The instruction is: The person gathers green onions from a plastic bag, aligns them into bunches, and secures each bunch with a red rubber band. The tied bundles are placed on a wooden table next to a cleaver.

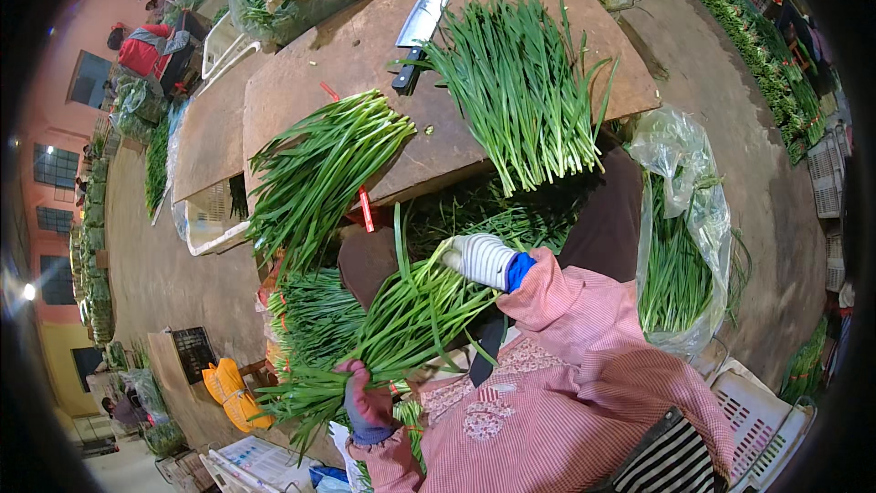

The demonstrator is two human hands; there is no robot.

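Note:
My left hand (368, 400), in a purple-grey knit glove, is closed around the leafy end of a loose bundle of green Chinese chives (417, 315) above my lap. Gripping some of its stems near the other end is my right hand (479, 260), in a white-and-grey striped glove with a blue cuff. On the brown board (308, 61) ahead, a chive bunch (335, 164) lies at the left over a red strip (366, 209). A wider chive pile (527, 89) lies to the right. Between them, farther back, rests a cleaver (419, 27) with a black handle.
More chives (315, 315) lie beside my left leg. A clear plastic bag of chives (677, 253) stands at the right, above a white plastic crate (759, 418). An orange bundle (233, 394) sits at the lower left. A person in red (144, 55) is at the far left.

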